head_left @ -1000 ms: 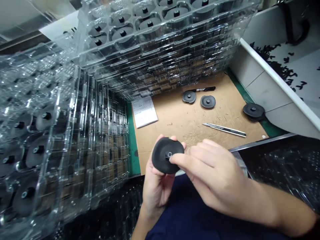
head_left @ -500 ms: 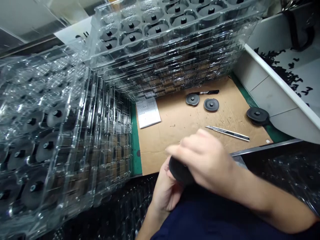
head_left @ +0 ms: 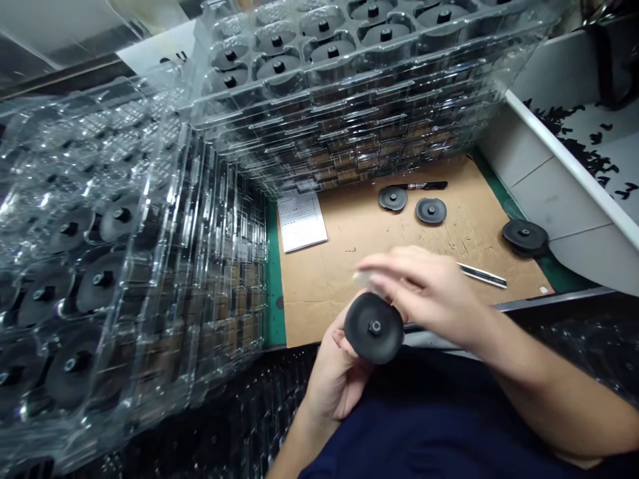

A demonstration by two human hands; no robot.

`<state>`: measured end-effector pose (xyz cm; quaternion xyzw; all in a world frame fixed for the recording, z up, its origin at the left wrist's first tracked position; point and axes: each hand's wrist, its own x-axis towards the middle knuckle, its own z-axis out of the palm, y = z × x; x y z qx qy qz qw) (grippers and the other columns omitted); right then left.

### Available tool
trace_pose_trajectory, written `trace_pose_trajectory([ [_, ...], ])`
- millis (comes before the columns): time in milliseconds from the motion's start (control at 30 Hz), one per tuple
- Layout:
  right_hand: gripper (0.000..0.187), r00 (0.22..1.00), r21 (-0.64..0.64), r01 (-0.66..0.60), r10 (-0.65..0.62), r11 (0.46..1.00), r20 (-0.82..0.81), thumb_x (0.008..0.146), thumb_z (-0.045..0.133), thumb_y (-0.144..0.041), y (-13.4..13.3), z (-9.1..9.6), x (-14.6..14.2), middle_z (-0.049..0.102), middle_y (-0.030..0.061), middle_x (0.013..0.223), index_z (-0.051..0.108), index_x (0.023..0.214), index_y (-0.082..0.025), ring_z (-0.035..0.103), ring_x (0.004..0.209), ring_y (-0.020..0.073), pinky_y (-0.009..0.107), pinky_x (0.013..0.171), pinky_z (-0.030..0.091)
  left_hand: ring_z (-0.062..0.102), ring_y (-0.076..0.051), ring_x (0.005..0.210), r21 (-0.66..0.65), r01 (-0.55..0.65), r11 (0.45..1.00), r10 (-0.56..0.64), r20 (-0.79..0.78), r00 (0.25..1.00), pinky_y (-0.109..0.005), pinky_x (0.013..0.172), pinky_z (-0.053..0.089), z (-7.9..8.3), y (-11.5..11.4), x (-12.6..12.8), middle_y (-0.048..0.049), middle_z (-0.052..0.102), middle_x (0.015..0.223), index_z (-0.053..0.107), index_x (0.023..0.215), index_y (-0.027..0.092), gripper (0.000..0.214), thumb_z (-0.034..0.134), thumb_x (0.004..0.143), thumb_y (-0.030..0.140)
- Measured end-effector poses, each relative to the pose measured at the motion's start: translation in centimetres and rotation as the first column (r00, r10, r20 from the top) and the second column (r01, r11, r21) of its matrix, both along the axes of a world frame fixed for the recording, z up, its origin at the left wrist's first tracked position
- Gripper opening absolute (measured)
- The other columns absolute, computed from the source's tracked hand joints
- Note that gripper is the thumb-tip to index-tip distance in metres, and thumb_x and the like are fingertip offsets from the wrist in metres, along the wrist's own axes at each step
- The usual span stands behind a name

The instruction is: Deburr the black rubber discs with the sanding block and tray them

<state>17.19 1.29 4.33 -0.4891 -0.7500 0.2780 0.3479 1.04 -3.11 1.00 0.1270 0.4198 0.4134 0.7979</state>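
Left and far, I see clear trays [head_left: 344, 110] cupping black discs [head_left: 102, 293]. My left hand [head_left: 332, 376] grips another disc [head_left: 367, 342]; my right hand [head_left: 432, 286] bends beside it, grasp unclear.

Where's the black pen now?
Head view, right of centre: the pen lies on the cardboard, just beyond two black discs and before the stacked clear trays.

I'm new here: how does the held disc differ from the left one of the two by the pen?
The held disc is in the left hand; the other disc lies on the cardboard. The held disc looks darker and, nearer to view, larger; the other disc looks greyer and smaller. Both are roundish with a central stub.
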Motion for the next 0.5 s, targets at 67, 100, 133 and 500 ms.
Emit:
trace_pose_trajectory([
  [67,0.020,0.989,-0.161,0.149,-0.144,0.976,0.041,0.090,0.049,-0.024,0.0,-2.0,1.4,0.067,0.0007,0.096,0.064,0.103,-0.022,0.060,0.086,0.0133,0.026,0.075,0.043,0.066,-0.026,0.095,0.009,0.056,0.998,-0.056,0.176,0.983,-0.036,0.083,0.053,0.2,0.1,-0.1,-0.0093,0.064,0.119,0.055,0.122,0.023,0.052,0.071,0.072,0.025],
  [100,0.021,0.985,-0.236,0.174,-0.165,0.956,0.057,0.090,0.048,-0.025,-0.3,-3.3,1.9,0.067,0.0009,0.098,0.063,0.104,-0.022,0.061,0.088,0.0142,0.027,0.076,0.043,0.066,-0.026,0.095,0.012,0.064,0.998,-0.065,0.235,0.970,-0.036,0.083,0.053,0.2,0.2,-0.2,-0.0095,0.062,0.121,0.055,0.122,0.024,0.050,0.069,0.074,0.025],
  [133,0.021,0.986,-0.313,0.165,-0.152,0.935,0.064,0.090,0.047,-0.026,-0.9,-4.6,2.2,0.067,0.0012,0.100,0.062,0.104,-0.023,0.061,0.090,0.0151,0.027,0.077,0.044,0.066,-0.026,0.095,0.010,0.067,0.998,-0.068,0.267,0.961,-0.036,0.083,0.053,0.2,0.3,-0.3,-0.0094,0.062,0.121,0.053,0.123,0.026,0.050,0.068,0.076,0.026],
  [500,0.022,0.965,-0.292,0.257,-0.260,0.921,0.029,0.090,0.045,-0.024,-3.2,-4.9,2.7,0.065,0.0038,0.103,0.057,0.109,-0.022,0.060,0.082,0.0154,0.028,0.070,0.044,0.061,-0.030,0.105,0.006,0.138,0.990,-0.134,0.295,0.946,-0.035,0.084,0.053,0.5,0.9,-0.2,-0.0111,0.059,0.123,0.054,0.123,0.022,0.069,0.074,0.063,0.048],
])
